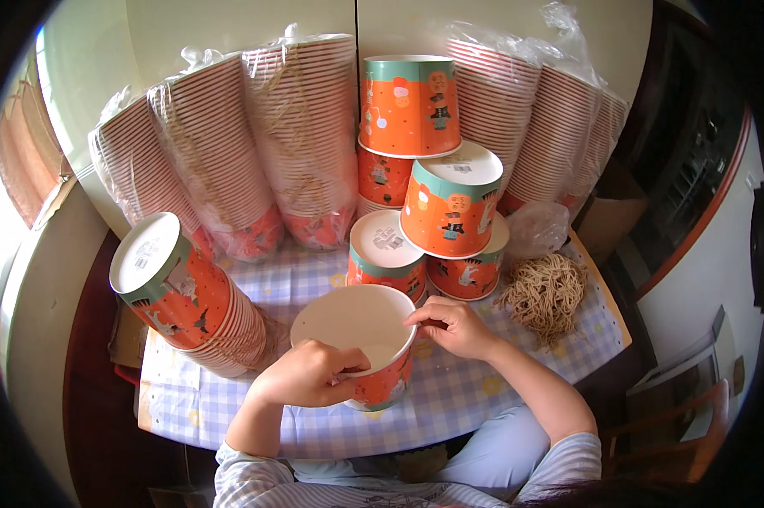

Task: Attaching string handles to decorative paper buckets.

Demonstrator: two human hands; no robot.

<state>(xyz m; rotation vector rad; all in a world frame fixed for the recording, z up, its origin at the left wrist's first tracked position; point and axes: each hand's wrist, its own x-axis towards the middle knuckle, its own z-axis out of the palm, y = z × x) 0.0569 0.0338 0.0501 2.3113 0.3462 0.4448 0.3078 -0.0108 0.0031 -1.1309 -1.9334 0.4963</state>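
An orange patterned paper bucket [386, 383] stands upright on the table in front of me, its white inside facing up. My left hand [314, 374] is closed on the near left side of its rim, fingertips curled over the edge. On the right side, my right hand [456, 327] pinches the rim between thumb and fingers. Whether any thin cord is between my fingers cannot be made out. A tangled heap of beige string [550, 292] lies on the cloth to the right of the bucket.
Upside-down paper buckets [451, 203] are piled behind the bucket. A tilted stack of nested buckets [191, 296] is at left. Tall plastic-wrapped stacks [301, 127] line the wall. A crumpled clear bag [539, 227] sits behind the string. Checked cloth [229, 419] covers the table.
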